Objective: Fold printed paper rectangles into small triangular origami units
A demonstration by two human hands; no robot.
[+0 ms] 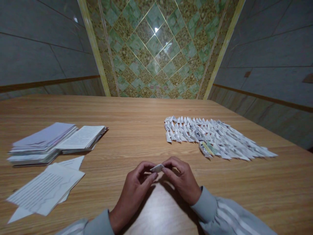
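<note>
A small folded piece of paper point(157, 168) is held between my two hands, just above the near middle of the table. My left hand point(135, 186) pinches its left end between thumb and fingers. On the other side, my right hand point(182, 179) grips the right end in the same way. The paper is pale with faint print and comes to a pointed shape; my fingertips cover its ends. Ahead and to the right stand rows of small folded paper boats point(210, 137), mostly white, one with yellow and green on it.
Stacked paper sheets point(44, 138) lie at the left, with a pile of printed pages point(83, 138) against them. Nearer, several loose printed sheets point(49, 186) overlap. The wooden table point(132, 124) reaches back towards a tiled wall point(156, 58).
</note>
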